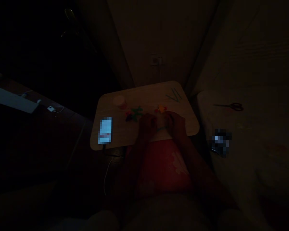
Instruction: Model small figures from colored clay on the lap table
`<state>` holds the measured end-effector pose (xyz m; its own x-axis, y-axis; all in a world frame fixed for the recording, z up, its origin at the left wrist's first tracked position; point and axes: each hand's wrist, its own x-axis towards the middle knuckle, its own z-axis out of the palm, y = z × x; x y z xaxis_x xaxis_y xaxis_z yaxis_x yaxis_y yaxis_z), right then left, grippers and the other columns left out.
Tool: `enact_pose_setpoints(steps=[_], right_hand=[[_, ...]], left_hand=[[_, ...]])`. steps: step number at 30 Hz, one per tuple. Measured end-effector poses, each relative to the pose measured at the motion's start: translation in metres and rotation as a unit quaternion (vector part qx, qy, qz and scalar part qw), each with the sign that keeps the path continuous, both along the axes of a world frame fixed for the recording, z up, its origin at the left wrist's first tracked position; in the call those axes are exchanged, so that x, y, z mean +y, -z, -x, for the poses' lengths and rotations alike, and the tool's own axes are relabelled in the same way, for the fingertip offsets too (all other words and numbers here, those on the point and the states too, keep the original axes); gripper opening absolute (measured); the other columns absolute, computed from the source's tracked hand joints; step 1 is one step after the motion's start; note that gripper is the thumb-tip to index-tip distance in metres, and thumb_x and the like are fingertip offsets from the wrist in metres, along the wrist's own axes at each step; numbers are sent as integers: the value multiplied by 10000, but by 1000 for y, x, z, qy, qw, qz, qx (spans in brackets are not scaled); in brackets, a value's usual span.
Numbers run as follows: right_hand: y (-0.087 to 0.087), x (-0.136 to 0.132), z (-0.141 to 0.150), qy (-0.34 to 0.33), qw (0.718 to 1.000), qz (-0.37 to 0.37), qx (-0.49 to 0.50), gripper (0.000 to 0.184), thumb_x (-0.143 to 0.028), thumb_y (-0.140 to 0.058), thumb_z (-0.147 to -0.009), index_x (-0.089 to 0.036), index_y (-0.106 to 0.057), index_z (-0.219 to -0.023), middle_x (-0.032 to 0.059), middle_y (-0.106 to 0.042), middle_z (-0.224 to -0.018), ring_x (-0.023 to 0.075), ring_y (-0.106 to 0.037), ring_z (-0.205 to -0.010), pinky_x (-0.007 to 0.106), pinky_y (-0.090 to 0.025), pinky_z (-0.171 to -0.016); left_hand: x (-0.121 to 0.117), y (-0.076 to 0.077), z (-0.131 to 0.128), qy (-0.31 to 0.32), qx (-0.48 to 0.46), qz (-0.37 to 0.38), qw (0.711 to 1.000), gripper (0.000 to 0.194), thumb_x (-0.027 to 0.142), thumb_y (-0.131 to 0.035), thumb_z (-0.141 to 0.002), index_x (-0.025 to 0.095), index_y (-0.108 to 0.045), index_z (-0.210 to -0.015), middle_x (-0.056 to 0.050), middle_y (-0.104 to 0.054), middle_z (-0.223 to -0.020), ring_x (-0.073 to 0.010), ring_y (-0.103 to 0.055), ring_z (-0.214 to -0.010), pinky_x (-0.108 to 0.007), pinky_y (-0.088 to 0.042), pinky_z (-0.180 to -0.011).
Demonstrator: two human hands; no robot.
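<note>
In dim light, both my hands are over the small wooden table. A thin blue-green stick (pixel 162 128) spans the gap between them. My left hand (pixel 148 125) is closed around its left end, and the fingers of my right hand (pixel 175 123) are closed at the other. Just beyond my right hand lies a small orange and red flower-like piece (pixel 161 109). A green piece with several arms (pixel 136 113) is left of my left hand, beside a small red and dark purple piece (pixel 128 115). Darkness hides fine detail of the fingers.
The pale tabletop (pixel 144 93) carries a round lidded tub (pixel 119 102), several thin green sticks (pixel 174 95) and a lit phone (pixel 105 131) with a cable. To the right, scissors (pixel 233 106) and a blurred dark object (pixel 221 142) lie on a pale surface. A wall socket (pixel 156 60) is behind.
</note>
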<state>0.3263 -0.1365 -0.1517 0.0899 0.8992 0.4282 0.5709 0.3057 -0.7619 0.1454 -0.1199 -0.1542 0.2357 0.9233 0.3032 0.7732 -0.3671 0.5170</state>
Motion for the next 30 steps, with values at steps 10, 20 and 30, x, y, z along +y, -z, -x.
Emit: enact_pose_setpoints(steps=[10, 20, 30], right_hand=[[1, -6, 4, 15, 996, 42, 71, 239, -427, -667, -896, -210, -721, -814, 55, -771, -793, 199, -688, -698, 308, -519, -683], [-2, -6, 9, 22, 994, 39, 100, 320, -527, -705, -862, -215, -701, -791, 26, -723, -719, 168, -638, -636, 283, -498, -622], [3, -5, 8, 17, 992, 35, 118, 429, -441, -440, -1021, -211, -761, -1189, 95, -807, -972, 243, -749, -837, 375, -583, -802]], left_hand=[[-2, -2, 3, -33, 8, 0, 999, 177, 131, -619, -837, 202, -699, -978, -99, -663, -1071, -290, -598, -1073, -462, -467, -997], [-2, -2, 3, -40, 5, 2, 999, 160, 127, -620, -850, 216, -694, -961, -87, -672, -1059, -282, -600, -1065, -453, -465, -994], [0, -2, 3, -36, -6, 0, 999, 177, 113, -620, -846, 215, -703, -963, -86, -675, -1047, -283, -608, -1059, -453, -461, -999]])
